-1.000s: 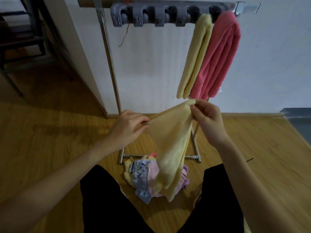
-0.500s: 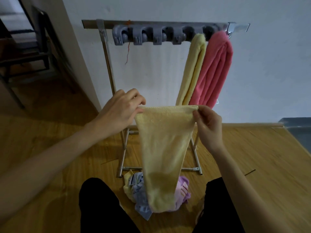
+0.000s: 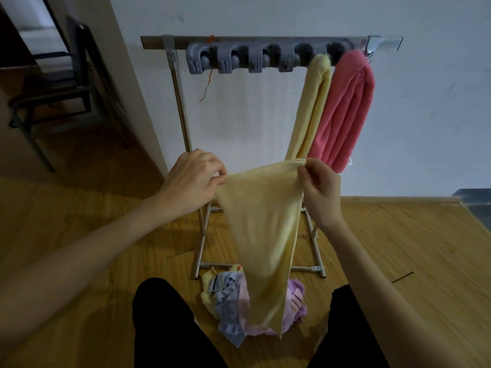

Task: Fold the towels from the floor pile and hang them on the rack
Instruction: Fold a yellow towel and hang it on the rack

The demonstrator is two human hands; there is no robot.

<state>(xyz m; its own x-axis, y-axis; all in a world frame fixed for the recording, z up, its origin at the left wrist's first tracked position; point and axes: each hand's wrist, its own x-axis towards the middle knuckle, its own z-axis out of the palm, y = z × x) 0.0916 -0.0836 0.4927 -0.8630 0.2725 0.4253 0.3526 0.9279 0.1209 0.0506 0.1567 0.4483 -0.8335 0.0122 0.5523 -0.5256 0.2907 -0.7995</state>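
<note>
Mid-fold: both hands, left [image 3: 194, 179] and right [image 3: 320, 188], pinching yellow towel [image 3: 261, 229] corners; probably needs halving, then draping over rack [image 3: 265, 42].

Yellow towel [image 3: 261, 229] hangs long & folded, top corners pinched by left hand [image 3: 192, 179] & right hand [image 3: 320, 187]. Floor pile [image 3: 233, 301] sits under it, w/ purple, blue, yellow bits. Rack [image 3: 255, 42] holds a yellow hung towel [image 3: 309, 107] beside a pink towel [image 3: 342, 112].
</note>
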